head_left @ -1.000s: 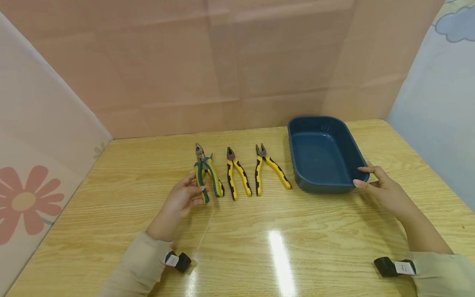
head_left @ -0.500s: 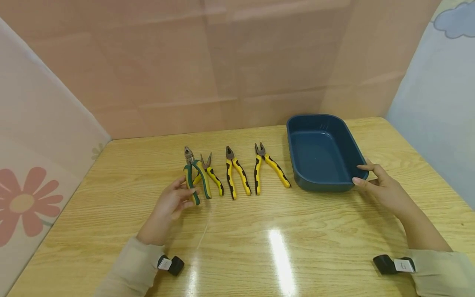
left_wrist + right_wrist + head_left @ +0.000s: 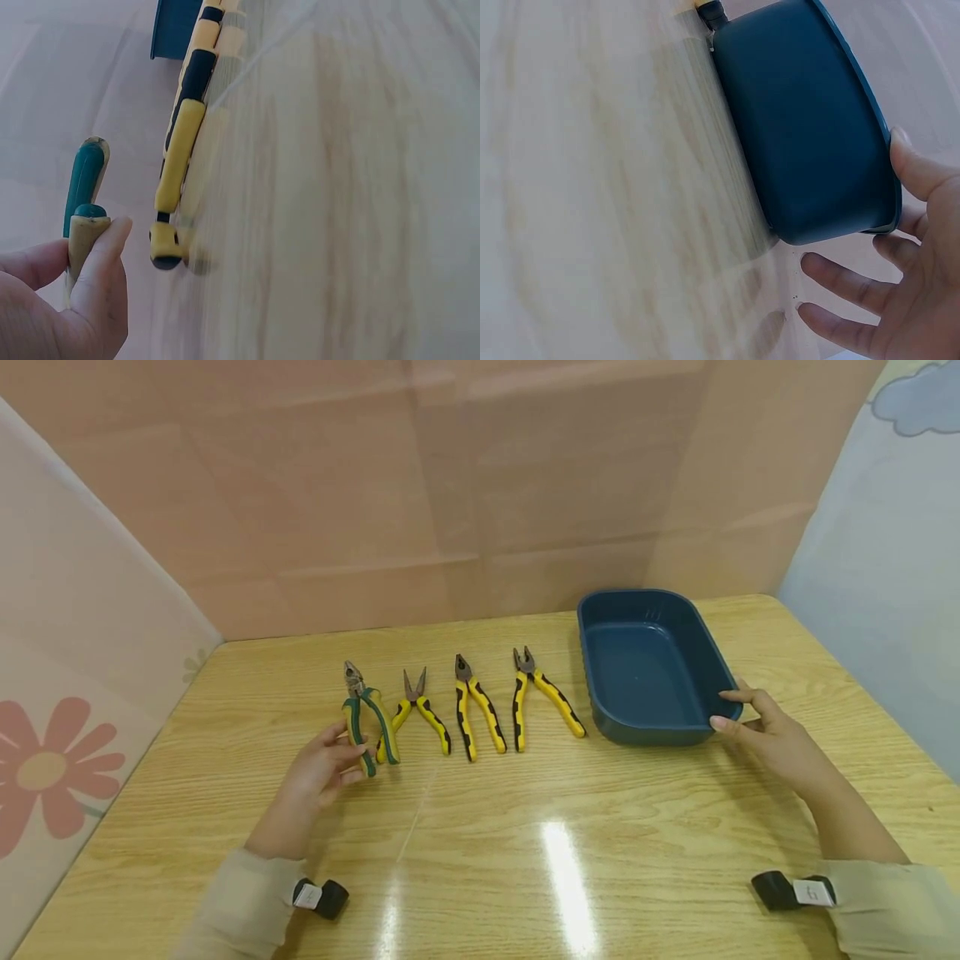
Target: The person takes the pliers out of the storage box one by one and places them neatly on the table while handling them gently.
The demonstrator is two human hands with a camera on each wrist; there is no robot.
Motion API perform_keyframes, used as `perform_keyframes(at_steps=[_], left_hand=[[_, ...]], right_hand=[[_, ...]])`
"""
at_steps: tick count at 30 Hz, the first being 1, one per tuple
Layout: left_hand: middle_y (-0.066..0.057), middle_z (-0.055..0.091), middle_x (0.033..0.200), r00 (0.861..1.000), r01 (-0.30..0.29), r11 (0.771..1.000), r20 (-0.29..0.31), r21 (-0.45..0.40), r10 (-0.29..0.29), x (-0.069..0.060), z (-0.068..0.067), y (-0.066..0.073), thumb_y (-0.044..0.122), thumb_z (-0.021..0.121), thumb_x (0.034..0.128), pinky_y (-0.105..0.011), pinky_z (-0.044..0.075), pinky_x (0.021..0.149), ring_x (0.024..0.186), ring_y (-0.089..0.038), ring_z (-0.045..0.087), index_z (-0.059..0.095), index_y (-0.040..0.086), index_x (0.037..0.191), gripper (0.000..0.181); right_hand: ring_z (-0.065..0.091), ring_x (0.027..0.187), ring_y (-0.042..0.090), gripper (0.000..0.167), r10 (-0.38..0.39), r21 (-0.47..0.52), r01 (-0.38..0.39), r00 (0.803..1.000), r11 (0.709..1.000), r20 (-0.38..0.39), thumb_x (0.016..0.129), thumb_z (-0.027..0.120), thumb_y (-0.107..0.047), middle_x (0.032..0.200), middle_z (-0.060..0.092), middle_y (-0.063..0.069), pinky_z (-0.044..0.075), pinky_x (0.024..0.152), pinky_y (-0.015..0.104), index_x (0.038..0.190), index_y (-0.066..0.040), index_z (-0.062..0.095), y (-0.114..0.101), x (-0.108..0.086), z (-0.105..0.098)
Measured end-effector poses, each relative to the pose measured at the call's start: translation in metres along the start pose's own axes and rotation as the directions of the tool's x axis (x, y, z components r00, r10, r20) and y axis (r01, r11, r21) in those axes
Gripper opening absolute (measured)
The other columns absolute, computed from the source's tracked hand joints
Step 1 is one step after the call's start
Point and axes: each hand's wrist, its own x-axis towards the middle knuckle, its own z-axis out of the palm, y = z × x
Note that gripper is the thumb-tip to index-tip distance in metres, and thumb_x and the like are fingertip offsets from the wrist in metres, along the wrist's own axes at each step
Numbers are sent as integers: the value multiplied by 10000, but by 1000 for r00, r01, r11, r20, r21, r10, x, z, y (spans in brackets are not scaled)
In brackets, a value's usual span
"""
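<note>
In the head view my left hand [image 3: 321,770] pinches one handle of green-and-yellow combination pliers [image 3: 356,710], whose two handles stand spread. The left wrist view shows the thumb and fingers on that handle [image 3: 84,236], above the table's surface. Just right of them lie yellow-and-black needle-nose pliers [image 3: 416,714], partly behind the green handle. My right hand [image 3: 772,739] holds the near right corner of a dark blue tub [image 3: 652,737]. In the right wrist view its thumb rests at the tub's rim [image 3: 889,135], while two fingers stretch out clear of the wall.
Two more yellow-and-black pliers, a middle pair [image 3: 478,710] and a right pair [image 3: 543,702], lie with handles spread between the needle-nose pliers and the tub. The wooden table [image 3: 480,852] meets a pinkish cloth wall [image 3: 450,510] at the back.
My left hand has moved left with the green-and-yellow pliers, from over the needle-nose pliers to beside them, uncovering most of them. The right hand stays at the tub's corner.
</note>
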Motion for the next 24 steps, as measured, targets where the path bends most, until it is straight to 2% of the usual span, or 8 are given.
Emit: perform_keyframes(at_steps=[3, 8, 18, 24], left_hand=[[-55, 407, 1002, 1000, 7, 1000, -4, 4, -7, -2, -7, 0, -43, 397, 878, -192, 469, 573, 806, -93, 556, 76, 27, 1383, 602], [-52, 407, 997, 1000, 3, 1000, -6, 8, -3, -2, -17, 1, -33, 408, 878, -190, 473, 564, 804, -94, 555, 57, 18, 1382, 616], [-17, 486, 879, 1000, 7, 998, 7, -65, -7, 1, -34, -3, -67, 399, 871, -169, 473, 506, 717, -92, 577, 32, -29, 1364, 616], [-37, 471, 899, 1000, 9, 998, 13, -69, -8, 3, -42, -3, -77, 365, 875, -218, 494, 578, 726, -110, 577, -10, -7, 1371, 626]], right_hand=[[380, 814, -93, 549, -1, 1, 1, 1000, 1000, 6, 910, 421, -314, 1430, -103, 48, 417, 666, 423, 1321, -10, 220, 0, 0, 0], [383, 811, -95, 541, -12, 3, 12, 1000, 1000, 5, 914, 417, -300, 1427, -103, 77, 418, 663, 411, 1316, 2, 217, -2, -1, -1], [387, 817, -58, 553, -2, -3, 2, 1000, 1000, 6, 910, 419, -319, 1430, -97, 64, 417, 652, 387, 1324, -12, 219, -1, 0, 0], [377, 813, -95, 547, -2, -1, 2, 1000, 1000, -2, 909, 422, -316, 1433, -93, 42, 417, 653, 385, 1320, -15, 225, -1, -1, 0]])
